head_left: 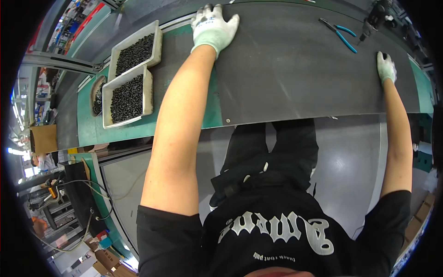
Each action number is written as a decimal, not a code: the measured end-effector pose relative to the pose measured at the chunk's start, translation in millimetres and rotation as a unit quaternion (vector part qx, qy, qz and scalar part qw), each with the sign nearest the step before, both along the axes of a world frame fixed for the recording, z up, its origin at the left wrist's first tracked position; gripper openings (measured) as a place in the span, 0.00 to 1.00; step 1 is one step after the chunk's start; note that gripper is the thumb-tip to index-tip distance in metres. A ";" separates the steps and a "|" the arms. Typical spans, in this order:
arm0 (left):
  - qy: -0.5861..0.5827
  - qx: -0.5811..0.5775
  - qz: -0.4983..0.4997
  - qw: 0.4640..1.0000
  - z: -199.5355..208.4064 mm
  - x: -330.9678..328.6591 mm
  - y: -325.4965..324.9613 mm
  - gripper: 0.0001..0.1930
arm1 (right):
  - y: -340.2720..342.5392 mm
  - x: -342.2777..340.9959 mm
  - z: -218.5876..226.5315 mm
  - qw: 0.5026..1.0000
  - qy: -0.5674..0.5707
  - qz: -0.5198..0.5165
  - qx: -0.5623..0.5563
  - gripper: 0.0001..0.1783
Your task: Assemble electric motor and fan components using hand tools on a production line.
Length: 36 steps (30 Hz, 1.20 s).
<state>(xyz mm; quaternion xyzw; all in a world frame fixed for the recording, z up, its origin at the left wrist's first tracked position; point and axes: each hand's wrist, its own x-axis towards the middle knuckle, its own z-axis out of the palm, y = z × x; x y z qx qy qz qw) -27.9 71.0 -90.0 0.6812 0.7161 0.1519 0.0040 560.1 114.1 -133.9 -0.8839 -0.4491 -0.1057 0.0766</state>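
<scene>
My left hand (213,28), in a white glove with a pale green cuff, rests palm down near the far edge of the dark mat (277,69). Its fingers and thumb are spread, and no object shows in it. Far to the right, my right hand (386,69), gloved alike, lies on the mat near its right end. A dark gap shows between its thumb and fingers, and I see nothing held there. Nearest to it are a pair of blue-handled pliers (346,39) and a dark power screwdriver (374,21), its tip pointing down.
Left of my left arm, two white bins (148,94) (157,46) hold many small black parts. Beside them sits a smaller rounded container (93,94) with similar parts. A metal frame post (60,61) borders the left side. The green bench top (87,131) shows around the mat.
</scene>
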 end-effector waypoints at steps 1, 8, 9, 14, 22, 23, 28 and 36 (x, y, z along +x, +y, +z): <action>0.001 0.000 -0.004 1.000 1.0 3.4 0.1 0.37 | -3.5 -3.0 2.8 1.000 0.008 -0.010 -0.005 0.43; 0.079 0.077 -0.007 0.994 -34.6 -32.0 32.0 0.38 | 1.6 -36.6 11.8 0.999 0.020 0.025 0.026 0.43; 0.048 0.090 -0.021 0.995 -36.2 -33.3 33.7 0.38 | 4.7 -24.3 10.3 1.000 0.014 0.011 0.021 0.43; -0.017 0.030 0.035 0.999 -12.3 -29.9 -5.1 0.33 | -20.9 -112.1 29.3 0.998 0.050 0.032 0.028 0.34; -0.064 0.138 -0.016 0.988 -32.3 -38.9 22.9 0.27 | -4.8 -57.9 8.7 0.997 0.011 0.022 0.074 0.33; -0.084 0.140 -0.014 0.987 -33.8 -43.0 26.2 0.26 | -2.5 -53.5 8.5 0.997 0.014 0.025 0.073 0.33; -0.055 0.124 0.032 0.990 -30.4 -35.0 20.2 0.22 | -6.6 -55.6 8.0 0.998 0.019 0.025 0.063 0.33; 0.049 0.087 0.050 0.994 -29.2 -37.3 33.1 0.32 | -13.0 -70.4 21.4 0.998 -0.009 -0.004 0.066 0.32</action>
